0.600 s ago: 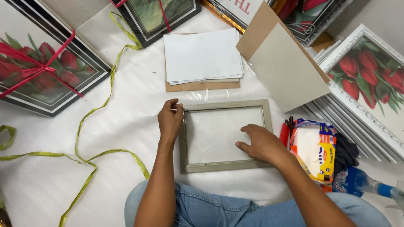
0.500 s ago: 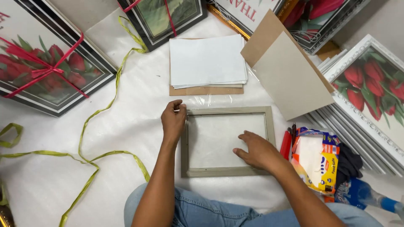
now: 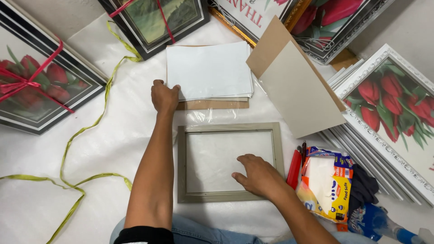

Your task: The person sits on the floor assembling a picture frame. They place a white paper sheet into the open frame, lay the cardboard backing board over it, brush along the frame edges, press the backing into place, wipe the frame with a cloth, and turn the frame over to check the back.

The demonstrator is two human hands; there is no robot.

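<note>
At far left a framed picture of red flowers (image 3: 38, 83), tied with red ribbon, lies on the white sheet (image 3: 113, 135), and a green ribbon (image 3: 81, 135) trails across that sheet. The left hand (image 3: 164, 96) is extended to the left edge of the stack of white sheets (image 3: 209, 71); its fingers curl at that edge, touching it, though whether a sheet is actually gripped cannot be told. Below the stack, the grey picture frame (image 3: 229, 161) lies flat, directly in front of the person. The right hand (image 3: 257, 175) rests palm-down on the frame's lower right portion, fingers spread, pressing rather than grasping. Just right of the frame lie a red pen (image 3: 294, 168) and a printed plastic bag (image 3: 326, 184). A grey backing board (image 3: 300, 92) leans above them.
</note>
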